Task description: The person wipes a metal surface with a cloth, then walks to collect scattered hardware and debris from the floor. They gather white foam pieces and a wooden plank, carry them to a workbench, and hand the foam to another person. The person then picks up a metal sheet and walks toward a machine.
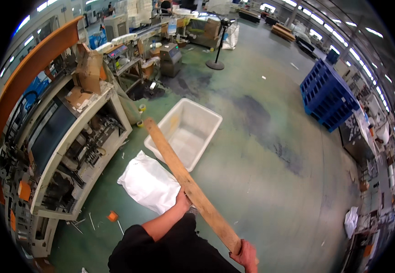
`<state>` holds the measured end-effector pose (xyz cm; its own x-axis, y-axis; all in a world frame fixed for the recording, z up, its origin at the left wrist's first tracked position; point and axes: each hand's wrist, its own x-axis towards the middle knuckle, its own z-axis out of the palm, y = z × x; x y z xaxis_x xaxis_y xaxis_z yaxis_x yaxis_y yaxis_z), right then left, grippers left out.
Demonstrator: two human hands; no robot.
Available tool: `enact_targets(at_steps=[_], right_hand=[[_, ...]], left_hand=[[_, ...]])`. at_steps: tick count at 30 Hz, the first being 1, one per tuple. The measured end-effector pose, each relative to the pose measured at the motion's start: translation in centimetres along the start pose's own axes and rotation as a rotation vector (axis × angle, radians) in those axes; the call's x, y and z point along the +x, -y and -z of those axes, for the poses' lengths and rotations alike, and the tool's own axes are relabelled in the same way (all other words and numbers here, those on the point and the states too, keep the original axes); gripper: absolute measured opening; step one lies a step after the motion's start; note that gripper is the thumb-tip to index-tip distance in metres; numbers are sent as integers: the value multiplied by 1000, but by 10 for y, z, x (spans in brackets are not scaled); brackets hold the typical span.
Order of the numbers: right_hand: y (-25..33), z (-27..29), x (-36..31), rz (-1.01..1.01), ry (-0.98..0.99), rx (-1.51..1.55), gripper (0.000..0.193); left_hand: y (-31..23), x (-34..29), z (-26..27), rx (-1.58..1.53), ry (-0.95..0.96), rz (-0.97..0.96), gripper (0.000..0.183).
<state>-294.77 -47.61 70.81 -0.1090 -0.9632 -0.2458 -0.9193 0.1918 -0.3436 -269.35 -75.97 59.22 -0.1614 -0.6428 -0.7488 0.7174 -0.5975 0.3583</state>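
A long wooden plank [193, 189] slants across the middle of the view, held in both hands. My left hand [182, 199] is closed on it around its middle. At its near end, low on the right, my right hand [246, 255] grips the wood. The plank's far end overlaps the left side of a white plastic tub [204, 113] on the floor. Beside the tub and left of the plank lies a full white sack [147, 182]. My left hand is close to this sack; whether they touch is hidden.
A machine [77, 150] with an open side stands at the left. Small tools and an orange piece [113, 216] lie on the floor near it. Stacked blue pallets [329, 95] stand at the right. A black stand [215, 64] with a round base is farther ahead.
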Motion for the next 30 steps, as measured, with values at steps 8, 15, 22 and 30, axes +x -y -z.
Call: enact_targets(at_steps=[8,15,22,30], right_hand=[[-108,123,125,-233,-133,-118,85],[-269,190,337,9,-182,-132,86],[-284,325,589,247,8,-124,83],[-277,362,809,325,192,5,81]], left_hand=[[28,122,-217,139,-60,83,50],[-4,252,-385,-52,-78,-110,45],[-77,313,-491,-206,-170,-456,24],[-154,460,-554,-285,-219,-412,34]])
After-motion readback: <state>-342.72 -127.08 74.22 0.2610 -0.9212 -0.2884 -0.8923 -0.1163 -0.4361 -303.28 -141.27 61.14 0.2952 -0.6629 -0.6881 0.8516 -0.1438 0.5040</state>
